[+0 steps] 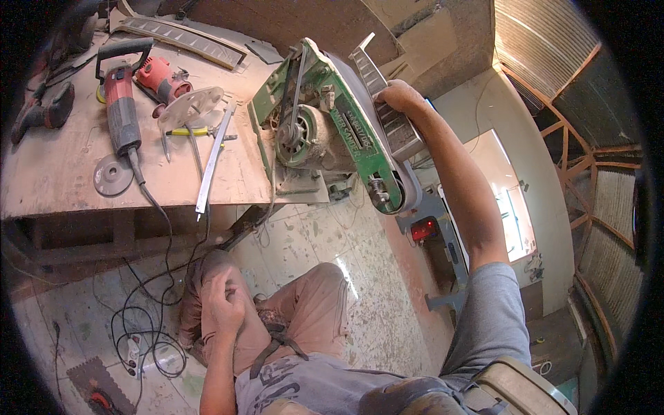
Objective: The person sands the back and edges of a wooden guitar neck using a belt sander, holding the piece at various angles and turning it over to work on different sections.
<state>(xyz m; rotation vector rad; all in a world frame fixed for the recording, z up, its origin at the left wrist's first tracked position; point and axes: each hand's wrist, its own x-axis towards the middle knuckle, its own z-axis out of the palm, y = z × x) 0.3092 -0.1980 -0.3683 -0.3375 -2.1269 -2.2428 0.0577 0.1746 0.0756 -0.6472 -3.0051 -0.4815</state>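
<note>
My right hand point(401, 97) grips a long slatted piece point(371, 76) along the belt of a green belt sander point(349, 131), whose pulley and motor face me. My left hand point(225, 294) rests at my left leg, fingers curled; whatever they may hold is hidden. On the bench point(62, 180) left of the sander lie a red-and-grey power tool point(122, 111), a second red tool point(166, 83) with a clear plate, a yellow-handled tool point(190, 131), a long metal strip point(213, 159) and a round disc point(111, 175).
Another slatted piece point(180, 41) and a dark sander point(52, 114) lie on the bench. Black cables point(149, 315) coil on the tiled floor point(373, 290) beside my legs. Behind my right arm stand grey machinery point(439, 266) and a wall point(553, 242); corrugated sheeting point(612, 207) is at far right.
</note>
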